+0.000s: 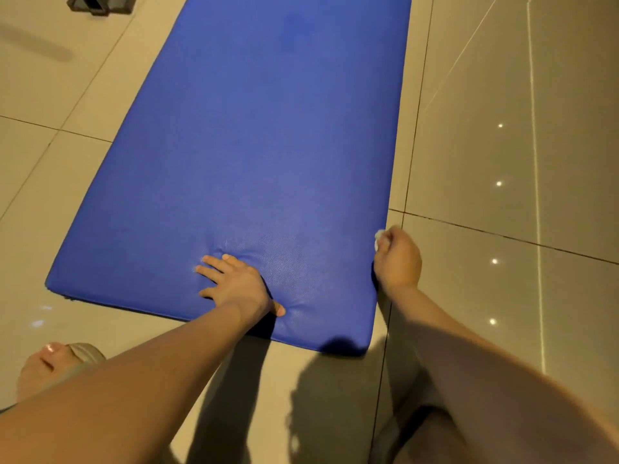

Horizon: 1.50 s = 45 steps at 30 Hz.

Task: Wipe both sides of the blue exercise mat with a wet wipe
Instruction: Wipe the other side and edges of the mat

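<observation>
Blue exercise mat (254, 155) lies flat on the tiled floor (485, 162), its long axis running away from us and leaning a little rightward, with the far end cut off by the top of the view. Our left hand (237, 283) rests on it close to the near short edge, fingers (211, 262) straight and spread, pressing the padding so it dimples around them. Our right hand (398, 259) sits at the mat's right long edge, fingers curled around a white wet wipe (380, 237) (only a small bit shows ahead of the knuckles). Far beyond the left fingertips a dark object (100, 3) stands on the floor; behind the left wrist, off to its left, a foot (50, 360) shows.
</observation>
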Each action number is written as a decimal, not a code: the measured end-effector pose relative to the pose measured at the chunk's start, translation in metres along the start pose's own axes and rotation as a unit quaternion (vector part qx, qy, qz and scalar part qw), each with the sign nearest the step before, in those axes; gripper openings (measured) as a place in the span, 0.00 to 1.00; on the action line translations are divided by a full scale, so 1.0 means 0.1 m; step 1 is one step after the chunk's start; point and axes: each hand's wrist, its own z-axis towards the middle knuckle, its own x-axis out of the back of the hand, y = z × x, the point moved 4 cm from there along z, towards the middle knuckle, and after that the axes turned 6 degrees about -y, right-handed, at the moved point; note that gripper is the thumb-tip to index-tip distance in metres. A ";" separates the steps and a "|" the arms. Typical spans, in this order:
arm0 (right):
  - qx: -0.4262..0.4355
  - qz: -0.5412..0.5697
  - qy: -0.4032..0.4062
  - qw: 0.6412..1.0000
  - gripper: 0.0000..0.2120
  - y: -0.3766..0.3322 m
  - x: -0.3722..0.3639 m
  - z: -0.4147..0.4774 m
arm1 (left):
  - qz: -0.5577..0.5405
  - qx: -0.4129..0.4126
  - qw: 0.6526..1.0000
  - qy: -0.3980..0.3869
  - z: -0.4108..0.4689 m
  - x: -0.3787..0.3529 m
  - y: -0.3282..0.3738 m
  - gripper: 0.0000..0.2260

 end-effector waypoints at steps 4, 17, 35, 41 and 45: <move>0.009 -0.031 -0.054 0.998 0.09 0.16 -0.02 -0.78 | -0.002 -0.008 1.000 0.004 -0.02 0.01 -0.01 0.75; -0.041 -0.019 -0.004 0.999 0.10 -0.04 -0.03 0.15 | 0.001 0.007 1.000 -0.003 0.00 0.01 0.03 0.77; -0.078 -0.078 -0.040 0.993 0.07 0.01 -0.06 -0.60 | 0.026 -0.017 0.999 0.017 -0.02 0.02 -0.05 0.76; -0.069 -0.036 -0.008 0.997 0.09 0.26 -0.19 -1.54 | 0.017 0.004 1.000 -0.003 -0.04 0.06 -0.01 0.77; -0.073 -0.053 -0.011 0.996 0.04 0.33 -0.26 -1.90 | 0.013 -0.001 1.000 -0.002 -0.07 0.08 -0.03 0.77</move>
